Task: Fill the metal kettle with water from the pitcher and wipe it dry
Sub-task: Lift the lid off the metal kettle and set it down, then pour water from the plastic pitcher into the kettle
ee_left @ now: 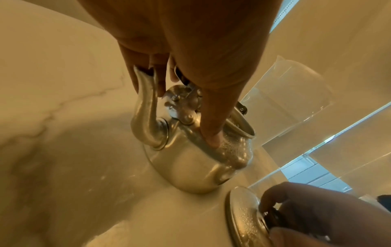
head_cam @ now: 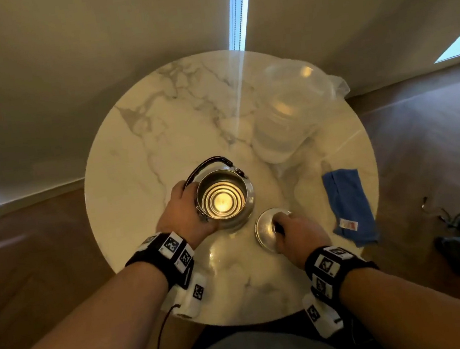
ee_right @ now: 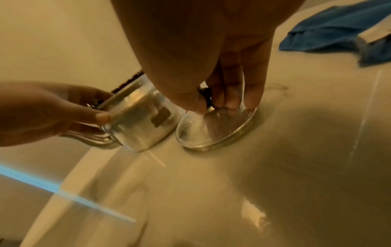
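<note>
Steadying the open round metal kettle (head_cam: 224,201) mid-tabletop, the left hand (head_cam: 184,209) grips its side; the right hand (head_cam: 296,234) pinches the round metal lid's (head_cam: 268,229) knob, best parked flat clear of the clear plastic pitcher (head_cam: 288,114).

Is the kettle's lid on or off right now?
Off. The kettle mouth is open; the right hand pinches the lid knob on the table.

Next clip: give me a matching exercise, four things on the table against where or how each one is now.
Things:
1. kettle
2. lid
3. pitcher
4. cloth

States:
a. lies untouched at the table's right edge
b. stands beyond the kettle, clear
c. open-topped, steadied by the left hand
d. on the table, knob pinched by the right hand

Pairs: 1-c, 2-d, 3-b, 4-a
</note>
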Demonstrator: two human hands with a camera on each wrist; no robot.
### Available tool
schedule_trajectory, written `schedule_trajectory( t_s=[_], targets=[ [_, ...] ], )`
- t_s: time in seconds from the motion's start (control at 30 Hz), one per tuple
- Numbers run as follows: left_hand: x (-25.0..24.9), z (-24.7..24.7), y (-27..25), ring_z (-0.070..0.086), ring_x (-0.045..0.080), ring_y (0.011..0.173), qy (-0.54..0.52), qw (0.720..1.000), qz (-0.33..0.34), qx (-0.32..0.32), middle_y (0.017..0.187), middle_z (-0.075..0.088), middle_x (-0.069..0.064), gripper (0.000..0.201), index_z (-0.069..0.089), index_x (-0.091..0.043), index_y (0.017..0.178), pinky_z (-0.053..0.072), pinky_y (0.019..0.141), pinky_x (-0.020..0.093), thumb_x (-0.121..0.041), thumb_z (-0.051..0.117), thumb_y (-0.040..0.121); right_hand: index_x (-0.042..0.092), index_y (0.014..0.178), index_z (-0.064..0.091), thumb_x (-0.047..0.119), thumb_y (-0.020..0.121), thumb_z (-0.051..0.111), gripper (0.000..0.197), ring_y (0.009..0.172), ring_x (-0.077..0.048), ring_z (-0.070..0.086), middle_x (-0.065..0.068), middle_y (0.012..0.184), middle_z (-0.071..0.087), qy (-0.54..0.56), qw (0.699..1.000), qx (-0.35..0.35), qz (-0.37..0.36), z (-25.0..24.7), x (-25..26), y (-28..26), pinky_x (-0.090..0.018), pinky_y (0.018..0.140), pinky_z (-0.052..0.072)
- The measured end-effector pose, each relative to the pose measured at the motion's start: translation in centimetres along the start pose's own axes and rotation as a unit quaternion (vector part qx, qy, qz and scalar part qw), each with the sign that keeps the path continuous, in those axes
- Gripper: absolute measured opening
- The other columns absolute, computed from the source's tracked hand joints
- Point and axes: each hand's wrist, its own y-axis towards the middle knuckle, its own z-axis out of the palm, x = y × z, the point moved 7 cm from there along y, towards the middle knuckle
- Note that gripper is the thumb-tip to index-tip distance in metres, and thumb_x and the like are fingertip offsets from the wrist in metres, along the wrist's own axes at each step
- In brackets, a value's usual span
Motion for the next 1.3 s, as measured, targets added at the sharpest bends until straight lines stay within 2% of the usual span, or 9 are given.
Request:
schedule_trajectory(
  t_s=[0.2, 0.4, 0.5, 0.6, 0.73, 0.87, 0.93, 1.13, 1.3],
  targets=[
    [0.2, 0.3, 0.0, 0.044, 0.033, 0.144, 0.049, 0.998, -0.033, -0.006, 0.171, 0.015, -0.001, 0.118, 0.035, -0.032, 0.154, 0.046, 0.112, 0.051, -0.064, 0.091, 0.054, 0.022, 0.123, 0.057, 0.033, 0.099, 0.054, 0.026, 0.09, -0.021, 0.057, -0.005, 0.112, 0.062, -0.015, 0.999, 0.007, -0.029, 0.6, 0.4, 1.6, -0.037, 0.081, 0.054],
    [-0.6, 0.3, -0.6, 0.032, 0.034, 0.149, 0.097, 0.994, -0.05, -0.025, 0.173, 0.007, 0.001, 0.11, 0.032, -0.029, 0.155, 0.043, 0.115, 0.051, -0.058, 0.086, 0.064, 0.026, 0.136, 0.057, 0.037, 0.098, 0.057, 0.04, 0.106, -0.023, 0.061, -0.004, 0.127, 0.059, 0.047, 0.998, 0.032, -0.041, -3.1, -0.1, 1.6, -0.036, 0.086, 0.054],
    [-1.2, 0.5, -1.2, 0.023, 0.033, 0.154, 0.109, 0.992, -0.047, -0.047, 0.172, 0.012, 0.003, 0.105, 0.033, -0.026, 0.156, 0.036, 0.12, 0.051, -0.05, 0.086, 0.069, 0.025, 0.122, 0.068, 0.041, 0.095, 0.061, 0.032, 0.099, -0.018, 0.065, 0.002, 0.115, 0.068, 0.11, 0.988, -0.071, -0.082, -10.8, 0.4, 1.0, -0.036, 0.086, 0.055],
    [-1.9, 0.7, -2.1, 0.016, 0.032, 0.156, 0.105, 0.991, -0.046, -0.065, 0.172, 0.015, 0.003, 0.099, 0.035, -0.027, 0.156, 0.027, 0.125, 0.048, -0.046, 0.084, 0.072, 0.02, 0.102, 0.074, 0.034, 0.096, 0.064, 0.018, 0.086, -0.014, 0.064, 0.004, 0.095, 0.07, 0.166, 0.952, -0.216, -0.142, -20.7, 0.9, 0.1, -0.03, 0.078, 0.052],
    [-3.7, 0.7, -3.0, 0.019, 0.035, 0.155, 0.102, 0.99, -0.03, -0.091, 0.169, 0.027, 0.007, 0.091, 0.047, -0.025, 0.149, 0.024, 0.125, 0.048, -0.047, 0.085, 0.069, 0.022, 0.098, 0.072, 0.035, 0.094, 0.063, 0.016, 0.088, -0.017, 0.063, 0.002, 0.097, 0.07, 0.184, 0.91, -0.34, -0.15, -29.1, -0.3, 3.0, -0.034, 0.078, 0.053],
    [-7.0, 0.1, -3.0, 0.027, 0.034, 0.151, 0.075, 0.99, 0.004, -0.122, 0.163, 0.04, 0.01, 0.074, 0.059, -0.019, 0.138, 0.024, 0.123, 0.044, -0.045, 0.076, 0.07, 0.021, 0.135, 0.061, 0.054, 0.095, 0.058, 0.053, 0.125, -0.032, 0.057, -0.01, 0.14, 0.059, 0.123, 0.968, -0.211, -0.05, -27.9, -3.1, 10.7, -0.042, 0.105, 0.046],
    [-8.3, -0.2, -2.7, 0.027, 0.031, 0.151, 0.051, 0.99, 0.016, -0.13, 0.163, 0.04, 0.005, 0.069, 0.059, -0.023, 0.138, 0.023, 0.122, 0.041, -0.038, 0.078, 0.074, 0.013, 0.147, 0.051, 0.064, 0.095, 0.051, 0.072, 0.132, -0.036, 0.054, -0.016, 0.148, 0.055, 0.111, 0.982, -0.148, -0.029, -26.3, -4.0, 12.0, -0.045, 0.109, 0.044],
    [-10.6, -1.2, -1.8, 0.037, 0.026, 0.148, 0.015, 0.988, 0.039, -0.151, 0.16, 0.045, 0.0, 0.055, 0.065, -0.023, 0.132, 0.031, 0.122, 0.043, -0.023, 0.08, 0.08, 0.008, 0.139, 0.055, 0.074, 0.088, 0.056, 0.084, 0.121, -0.033, 0.06, -0.013, 0.135, 0.063, 0.199, 0.967, -0.159, -0.008, -24.8, -6.9, 8.9, -0.041, 0.095, 0.049],
    [-12.0, -1.2, -1.0, 0.048, 0.022, 0.141, -0.006, 0.984, 0.07, -0.162, 0.154, 0.053, -0.003, 0.04, 0.069, -0.026, 0.121, 0.038, 0.117, 0.04, -0.028, 0.073, 0.082, 0.016, 0.111, 0.058, 0.086, 0.073, 0.059, 0.08, 0.091, -0.024, 0.063, -0.002, 0.101, 0.065, 0.354, 0.923, -0.141, 0.047, -20.1, -9.6, 5.2, -0.034, 0.07, 0.043]
  ],
)
